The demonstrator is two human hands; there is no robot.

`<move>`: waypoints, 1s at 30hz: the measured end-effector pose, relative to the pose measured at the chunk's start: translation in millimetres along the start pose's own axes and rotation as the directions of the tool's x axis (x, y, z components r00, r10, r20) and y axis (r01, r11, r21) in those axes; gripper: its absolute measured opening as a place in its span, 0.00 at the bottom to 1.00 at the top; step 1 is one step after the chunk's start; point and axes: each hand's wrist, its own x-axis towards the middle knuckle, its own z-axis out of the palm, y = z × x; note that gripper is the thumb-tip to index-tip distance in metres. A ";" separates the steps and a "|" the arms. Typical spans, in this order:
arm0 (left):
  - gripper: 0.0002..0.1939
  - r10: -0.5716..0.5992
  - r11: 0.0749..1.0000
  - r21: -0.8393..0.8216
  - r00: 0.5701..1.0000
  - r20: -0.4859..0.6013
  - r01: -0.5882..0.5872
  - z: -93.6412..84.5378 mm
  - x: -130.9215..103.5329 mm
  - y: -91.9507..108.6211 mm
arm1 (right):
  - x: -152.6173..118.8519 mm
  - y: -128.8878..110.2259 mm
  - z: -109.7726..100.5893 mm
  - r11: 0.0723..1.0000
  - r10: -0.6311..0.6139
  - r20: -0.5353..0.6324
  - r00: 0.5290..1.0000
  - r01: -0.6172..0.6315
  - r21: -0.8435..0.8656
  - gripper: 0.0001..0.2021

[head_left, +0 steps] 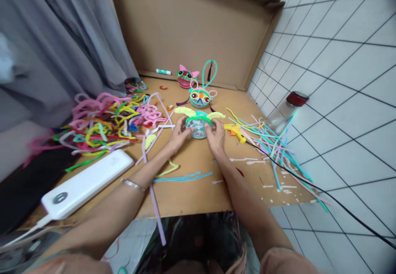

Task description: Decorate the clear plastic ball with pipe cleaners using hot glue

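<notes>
While gripping opposite sides of a round turquoise-tinged piece (198,129) with left hand (180,135) and right hand (216,135), held it between the front and back edges of the counter (192,199); could not tell whether resting or lifted. Seemed about half done: already bore a green band (194,119) and two pale yellow ear-like flaps (185,111) at the top, but showed no facial features like the two decorated heads (200,98) near the back edge. Looked glossy and partly see-through, with whitish mottling below.
</notes>
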 end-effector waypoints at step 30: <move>0.46 0.016 0.998 -0.061 1.000 0.021 -0.015 2.5 3.0 1.8 | 4.0 -0.5 -4.2 0.997 0.044 0.000 0.999 -0.044 0.065 0.19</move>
